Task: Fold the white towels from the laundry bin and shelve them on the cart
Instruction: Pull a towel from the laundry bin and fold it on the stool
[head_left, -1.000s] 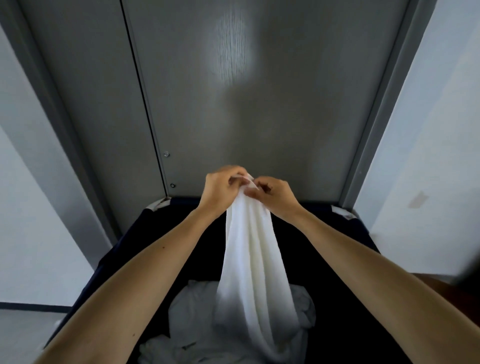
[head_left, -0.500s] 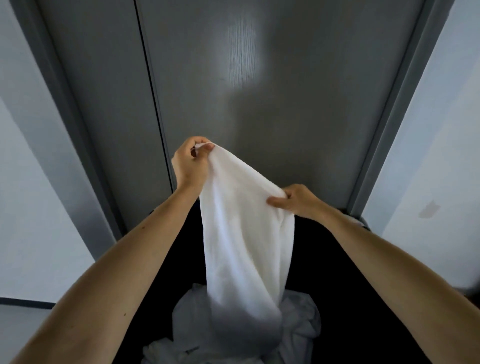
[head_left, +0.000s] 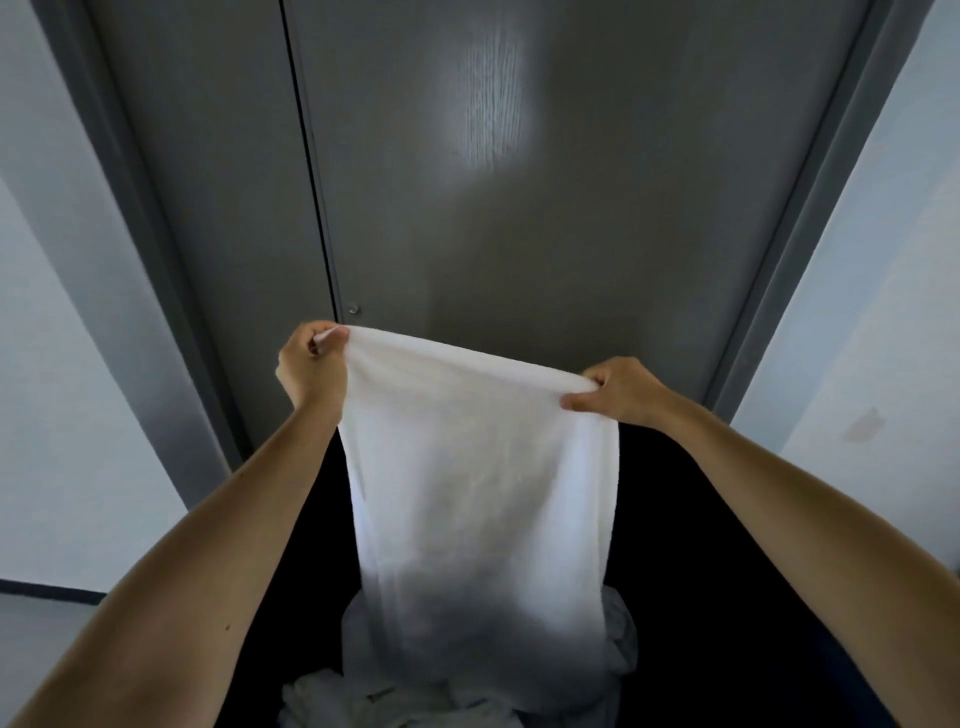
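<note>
- Head view: a white towel (head_left: 483, 467) hangs spread out above the laundry bin (head_left: 717, 545), its lower end reaching down into the bin's dark inside.
- The left hand (head_left: 311, 366), above the bin's left side, has its grip pinched on the towel's upper left corner.
- The right hand (head_left: 618, 392), above the bin's right side and slightly lower, pinches the upper right corner in its grip.
- Crumpled white towels (head_left: 332, 701) lie at the bin's bottom, beneath the hanging one.
- A grey door (head_left: 519, 208) stands behind the bin.
</note>
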